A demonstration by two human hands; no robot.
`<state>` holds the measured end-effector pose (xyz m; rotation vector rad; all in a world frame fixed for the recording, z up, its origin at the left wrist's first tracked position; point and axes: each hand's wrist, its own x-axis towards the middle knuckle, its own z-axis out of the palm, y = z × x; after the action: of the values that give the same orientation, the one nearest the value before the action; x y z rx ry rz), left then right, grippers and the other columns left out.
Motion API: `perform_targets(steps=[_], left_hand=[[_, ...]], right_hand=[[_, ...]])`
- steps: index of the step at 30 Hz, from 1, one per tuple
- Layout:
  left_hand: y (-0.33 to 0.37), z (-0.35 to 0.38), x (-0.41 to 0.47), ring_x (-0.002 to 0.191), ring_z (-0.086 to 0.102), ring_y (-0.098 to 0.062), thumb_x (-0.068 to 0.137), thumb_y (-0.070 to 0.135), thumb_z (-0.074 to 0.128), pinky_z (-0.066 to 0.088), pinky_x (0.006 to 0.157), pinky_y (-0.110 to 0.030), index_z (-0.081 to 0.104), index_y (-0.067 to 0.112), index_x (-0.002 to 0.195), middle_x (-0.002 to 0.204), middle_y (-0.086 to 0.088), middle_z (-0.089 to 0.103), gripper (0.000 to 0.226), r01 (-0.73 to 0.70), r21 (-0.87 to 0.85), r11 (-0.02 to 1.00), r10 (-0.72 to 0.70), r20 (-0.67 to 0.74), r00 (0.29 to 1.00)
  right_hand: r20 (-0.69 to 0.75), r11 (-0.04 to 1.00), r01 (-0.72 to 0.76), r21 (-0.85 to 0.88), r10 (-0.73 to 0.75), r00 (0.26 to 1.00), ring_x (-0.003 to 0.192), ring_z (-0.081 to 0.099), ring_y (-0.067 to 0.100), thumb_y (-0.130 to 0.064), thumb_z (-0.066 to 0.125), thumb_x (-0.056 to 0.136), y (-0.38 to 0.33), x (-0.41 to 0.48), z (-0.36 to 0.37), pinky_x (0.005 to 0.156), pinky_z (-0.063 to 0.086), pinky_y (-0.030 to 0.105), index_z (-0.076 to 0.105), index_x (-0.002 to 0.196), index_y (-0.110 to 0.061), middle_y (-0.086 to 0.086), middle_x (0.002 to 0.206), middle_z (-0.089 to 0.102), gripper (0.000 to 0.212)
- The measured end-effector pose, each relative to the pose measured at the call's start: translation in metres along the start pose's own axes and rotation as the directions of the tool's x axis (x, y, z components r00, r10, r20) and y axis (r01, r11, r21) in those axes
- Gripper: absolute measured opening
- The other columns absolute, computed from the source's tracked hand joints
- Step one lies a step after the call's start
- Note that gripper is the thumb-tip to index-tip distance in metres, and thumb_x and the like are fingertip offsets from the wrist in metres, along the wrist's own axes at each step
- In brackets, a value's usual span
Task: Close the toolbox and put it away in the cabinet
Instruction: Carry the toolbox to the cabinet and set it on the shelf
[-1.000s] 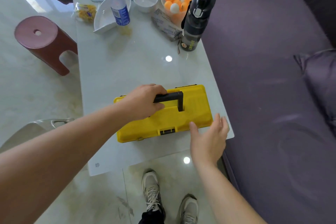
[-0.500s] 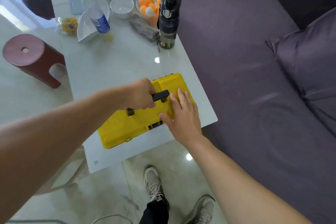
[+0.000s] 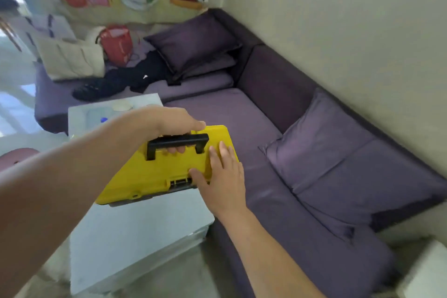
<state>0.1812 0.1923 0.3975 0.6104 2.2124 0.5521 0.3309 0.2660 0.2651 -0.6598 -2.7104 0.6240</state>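
The yellow toolbox (image 3: 154,174) has its lid down and hangs tilted above the white table (image 3: 135,232), its right end higher. My left hand (image 3: 174,121) is curled around the black handle (image 3: 177,143) on the lid. My right hand (image 3: 222,176) lies flat on the right end of the lid, thumb next to the black front latch (image 3: 180,182). No cabinet is in view.
A purple corner sofa (image 3: 278,176) with loose cushions (image 3: 324,152) runs along the right and back. A red bag (image 3: 116,43), a cream bag (image 3: 70,58) and dark clothing (image 3: 130,75) lie on its far end. A dark red stool (image 3: 17,156) shows at the left edge.
The toolbox has come up off the table in my left hand. My right hand stays flat on the lid. My view has swung up from the table toward the sofa and wall.
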Motion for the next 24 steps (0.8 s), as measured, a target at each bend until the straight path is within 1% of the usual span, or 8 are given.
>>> perform_targets(steps=[3,6,9,11,14,18,21,24], left_hand=[[0.072,0.005,-0.053,0.037,0.058,-0.016,0.090,0.053,0.047,0.044,0.035,-0.019,0.068,0.002,0.071,0.049,-0.007,0.066,0.058,-0.080,-0.015,0.997,0.079,-0.065,0.995],[0.143,0.021,-0.099,0.038,0.057,-0.016,0.090,0.051,0.049,0.045,0.036,-0.021,0.068,0.004,0.079,0.051,-0.006,0.065,0.053,-0.165,-0.025,0.986,0.161,-0.098,0.982],[0.212,0.042,-0.133,0.035,0.054,-0.015,0.090,0.051,0.048,0.042,0.035,-0.021,0.064,0.007,0.073,0.047,-0.003,0.061,0.049,-0.226,-0.055,0.972,0.223,-0.061,0.973],[0.258,0.057,-0.149,0.038,0.053,-0.015,0.089,0.053,0.048,0.042,0.036,-0.022,0.065,0.007,0.077,0.053,-0.004,0.061,0.050,-0.241,-0.049,0.969,0.240,-0.017,0.971],[0.323,0.085,-0.165,0.047,0.056,-0.016,0.086,0.058,0.048,0.046,0.046,-0.023,0.066,0.009,0.085,0.060,-0.003,0.061,0.052,-0.273,0.022,0.962,0.272,0.039,0.962],[0.410,0.131,-0.179,0.050,0.056,-0.017,0.086,0.060,0.045,0.046,0.052,-0.024,0.066,0.010,0.083,0.058,-0.002,0.062,0.054,-0.387,0.119,0.914,0.373,0.128,0.919],[0.469,0.168,-0.188,0.048,0.056,-0.015,0.085,0.063,0.044,0.044,0.048,-0.022,0.066,0.012,0.081,0.055,-0.001,0.062,0.056,-0.495,0.187,0.848,0.460,0.202,0.865],[0.522,0.204,-0.201,0.045,0.056,-0.014,0.084,0.064,0.044,0.042,0.045,-0.022,0.067,0.012,0.078,0.054,0.001,0.062,0.057,-0.612,0.217,0.760,0.548,0.290,0.784]], right_hand=[[-0.096,1.000,0.025,-0.015,-0.027,0.995,0.147,0.002,0.020,-0.068,0.029,0.085,0.011,-0.014,-0.080,0.116,0.011,0.051,0.026,0.147,-0.020,0.004,0.161,0.013,0.078],[-0.187,0.999,0.033,-0.036,-0.039,0.982,0.146,0.006,0.022,-0.066,0.032,0.085,0.033,-0.033,-0.163,0.114,0.011,0.051,0.032,0.145,-0.020,0.005,0.160,0.018,0.076],[-0.263,0.996,0.010,-0.086,-0.032,0.964,0.146,0.009,0.022,-0.067,0.030,0.084,0.063,-0.056,-0.241,0.114,0.012,0.051,0.039,0.141,-0.022,0.005,0.159,0.021,0.073],[-0.316,0.992,-0.021,-0.125,-0.019,0.949,0.145,0.011,0.023,-0.066,0.030,0.085,0.085,-0.073,-0.287,0.114,0.013,0.052,0.044,0.137,-0.023,0.005,0.157,0.025,0.069],[-0.384,0.984,-0.097,-0.150,0.032,0.923,0.145,0.013,0.025,-0.065,0.031,0.084,0.118,-0.101,-0.348,0.114,0.013,0.052,0.047,0.135,-0.023,0.006,0.156,0.027,0.068],[-0.453,0.953,-0.242,-0.182,0.137,0.881,0.144,0.015,0.024,-0.063,0.033,0.086,0.165,-0.137,-0.413,0.114,0.015,0.049,0.044,0.139,-0.023,0.007,0.157,0.026,0.066],[-0.522,0.922,-0.348,-0.170,0.215,0.825,0.144,0.015,0.024,-0.061,0.035,0.088,0.198,-0.165,-0.453,0.113,0.014,0.044,0.042,0.140,-0.023,0.008,0.158,0.025,0.065],[-0.603,0.866,-0.472,-0.166,0.289,0.744,0.145,0.014,0.024,-0.062,0.036,0.088,0.225,-0.195,-0.489,0.114,0.013,0.043,0.041,0.141,-0.023,0.008,0.158,0.025,0.066]])
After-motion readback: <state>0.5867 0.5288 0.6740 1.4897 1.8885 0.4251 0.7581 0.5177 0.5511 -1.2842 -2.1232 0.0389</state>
